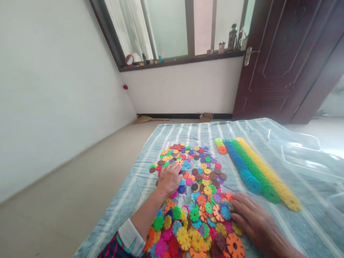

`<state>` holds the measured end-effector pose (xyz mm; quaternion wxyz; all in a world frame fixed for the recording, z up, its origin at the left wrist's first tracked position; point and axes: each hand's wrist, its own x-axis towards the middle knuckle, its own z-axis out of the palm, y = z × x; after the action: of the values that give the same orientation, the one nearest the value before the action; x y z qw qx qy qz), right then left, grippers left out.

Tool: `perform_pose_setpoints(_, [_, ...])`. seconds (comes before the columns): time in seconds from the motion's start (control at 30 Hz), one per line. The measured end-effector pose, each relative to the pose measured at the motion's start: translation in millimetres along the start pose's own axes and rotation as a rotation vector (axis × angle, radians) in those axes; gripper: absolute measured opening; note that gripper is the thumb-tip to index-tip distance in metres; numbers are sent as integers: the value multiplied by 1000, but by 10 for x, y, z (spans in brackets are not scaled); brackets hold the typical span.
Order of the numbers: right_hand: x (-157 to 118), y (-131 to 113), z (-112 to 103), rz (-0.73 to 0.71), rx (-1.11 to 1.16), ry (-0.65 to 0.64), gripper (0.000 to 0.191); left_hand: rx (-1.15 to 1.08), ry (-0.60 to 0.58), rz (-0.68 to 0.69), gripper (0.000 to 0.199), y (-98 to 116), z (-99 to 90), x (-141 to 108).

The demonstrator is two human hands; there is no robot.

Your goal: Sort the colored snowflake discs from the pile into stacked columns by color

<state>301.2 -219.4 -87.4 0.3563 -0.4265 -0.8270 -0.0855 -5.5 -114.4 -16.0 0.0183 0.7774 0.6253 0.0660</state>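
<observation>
A broad heap of flower-shaped plastic discs (197, 242) in many colours spreads over a striped cloth. My left hand (169, 179) lies on the far left part of the heap, fingers slightly bent over the discs. Whether a disc sits under its fingertips is hidden. At the heap's right edge rests my right hand (255, 220), fingers stretched out, their tips touching an orange-red disc (229, 196) and nearby pieces. To the right of the heap lie long overlapping rows of discs: a blue row (239, 163), a green row (254, 168) and a yellow row (268, 172).
A short row of lime and orange discs (220, 146) lies beside the blue row's far end. Clear plastic containers (309, 157) stand at the right. The striped cloth (126, 200) covers the surface. Beyond are a broom (146, 119), a window sill and a dark door (271, 71).
</observation>
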Motion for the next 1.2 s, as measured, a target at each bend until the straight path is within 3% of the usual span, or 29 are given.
perform_pose_setpoints(0.3, [24,37,69,68,33,-20,29,-25,34,-54,42,-13,2,-58])
perform_pose_setpoints(0.4, [33,27,51,89,57,-39,28,-35,63,-16,35,12,14,-73])
perform_pose_setpoints(0.57, [99,-2,-13,114,93,-56,26,-101,135,219,22,279,55,-40])
perform_pose_setpoints(0.7, [142,-21,-45,118,111,-85,23,-165,21,488,30,596,115,79])
perform_pose_setpoints(0.77, [151,-25,-53,119,114,-94,22,-161,-49,550,30,686,139,185])
perform_pose_setpoints(0.87, [168,-28,-71,120,126,-109,21,-121,-101,492,27,685,134,387])
perform_pose_setpoints(1.0, [204,-29,-105,118,143,-116,20,-68,-56,298,20,529,52,587])
perform_pose_setpoints(1.2, [226,-28,-124,113,148,-111,20,-77,-13,231,19,279,-1,500])
